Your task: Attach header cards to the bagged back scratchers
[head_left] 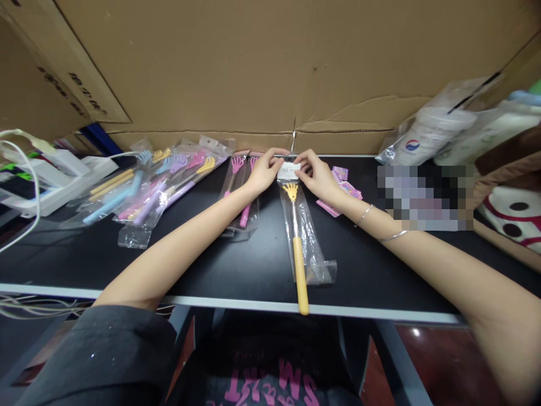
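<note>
A yellow back scratcher [299, 259] lies on the black table, its claw end away from me and its handle tip over the front edge. Beside and partly under it is a clear plastic bag [313, 248]. At the claw end, my left hand [267, 170] and my right hand [315, 172] pinch the two sides of a small white label card [288, 170]. Fingers of both hands are bent round its edges. Just left of my left hand lie pink back scratchers [245, 211] in clear bags. By my right wrist is a loose pile of small pink cards [343, 192].
Several bagged back scratchers [169, 180] in mixed colours lie to the left, near a white power strip [63, 177] with cables. A lidded plastic cup [435, 135] stands at the back right. Cardboard [236, 67] walls the back; the table's pale front edge [211, 300] runs before me.
</note>
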`<state>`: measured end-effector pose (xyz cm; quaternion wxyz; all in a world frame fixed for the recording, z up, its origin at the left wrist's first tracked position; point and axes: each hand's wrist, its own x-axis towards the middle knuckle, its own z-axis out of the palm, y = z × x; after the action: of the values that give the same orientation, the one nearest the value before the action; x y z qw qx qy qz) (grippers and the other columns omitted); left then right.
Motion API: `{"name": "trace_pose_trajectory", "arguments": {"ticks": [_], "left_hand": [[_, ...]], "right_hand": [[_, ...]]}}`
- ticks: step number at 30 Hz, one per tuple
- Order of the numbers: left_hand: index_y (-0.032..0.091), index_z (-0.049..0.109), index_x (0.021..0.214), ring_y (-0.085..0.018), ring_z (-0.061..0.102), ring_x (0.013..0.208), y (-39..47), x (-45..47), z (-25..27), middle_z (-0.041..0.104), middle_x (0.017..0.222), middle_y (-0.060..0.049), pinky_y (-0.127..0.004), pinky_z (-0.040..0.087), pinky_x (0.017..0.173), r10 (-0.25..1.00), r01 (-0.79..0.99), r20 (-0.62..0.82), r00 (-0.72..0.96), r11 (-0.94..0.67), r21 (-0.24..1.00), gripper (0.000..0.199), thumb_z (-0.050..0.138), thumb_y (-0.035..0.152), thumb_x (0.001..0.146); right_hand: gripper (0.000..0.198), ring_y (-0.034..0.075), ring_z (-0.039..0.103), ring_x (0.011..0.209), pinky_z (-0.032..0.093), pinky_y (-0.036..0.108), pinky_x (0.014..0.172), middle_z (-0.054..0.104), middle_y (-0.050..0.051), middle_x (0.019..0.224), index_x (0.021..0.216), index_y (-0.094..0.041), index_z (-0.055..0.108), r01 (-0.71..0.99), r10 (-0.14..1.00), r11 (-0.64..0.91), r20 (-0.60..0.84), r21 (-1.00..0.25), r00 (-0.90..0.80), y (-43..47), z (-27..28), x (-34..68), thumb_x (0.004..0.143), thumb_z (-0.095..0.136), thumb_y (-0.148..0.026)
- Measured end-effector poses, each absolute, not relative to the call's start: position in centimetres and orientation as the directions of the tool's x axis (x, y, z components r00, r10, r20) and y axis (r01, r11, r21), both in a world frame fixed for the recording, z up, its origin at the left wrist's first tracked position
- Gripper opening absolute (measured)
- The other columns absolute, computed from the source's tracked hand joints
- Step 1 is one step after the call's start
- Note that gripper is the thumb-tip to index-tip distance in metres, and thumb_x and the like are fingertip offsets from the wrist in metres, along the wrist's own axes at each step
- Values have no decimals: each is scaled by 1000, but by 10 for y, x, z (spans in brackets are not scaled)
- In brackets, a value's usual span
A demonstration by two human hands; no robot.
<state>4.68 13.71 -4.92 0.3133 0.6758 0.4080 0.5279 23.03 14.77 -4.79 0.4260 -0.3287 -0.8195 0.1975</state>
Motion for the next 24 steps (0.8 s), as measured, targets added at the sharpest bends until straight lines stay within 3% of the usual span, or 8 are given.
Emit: {"name": "trace_pose_trajectory", "arguments": {"ticks": [5,13,24], "left_hand": [[18,59,107,-13,61,68,139,46,-50,63,71,1,-24,51,69,887,264,449,111,-462,847,20,49,15,90],[16,58,108,-13,65,85,133,47,-46,71,99,-4,-27,53,85,881,270,462,104,-472,839,26,50,10,85],[16,59,107,-14,67,85,133,48,-47,72,89,-3,-28,52,86,891,223,437,120,-453,863,26,49,7,85]], "right_hand": [[21,17,55,76,46,33,72,58,1,85,96,-24,50,388,714,699,559,-601,-422,147,-47,230,80,58,-14],[19,16,54,73,44,31,73,55,0,81,97,-23,52,390,708,705,559,-592,-431,144,-45,230,81,55,-13],[14,17,54,76,45,32,72,58,2,84,96,-24,52,382,707,705,551,-597,-444,146,-47,230,85,60,-25]]}}
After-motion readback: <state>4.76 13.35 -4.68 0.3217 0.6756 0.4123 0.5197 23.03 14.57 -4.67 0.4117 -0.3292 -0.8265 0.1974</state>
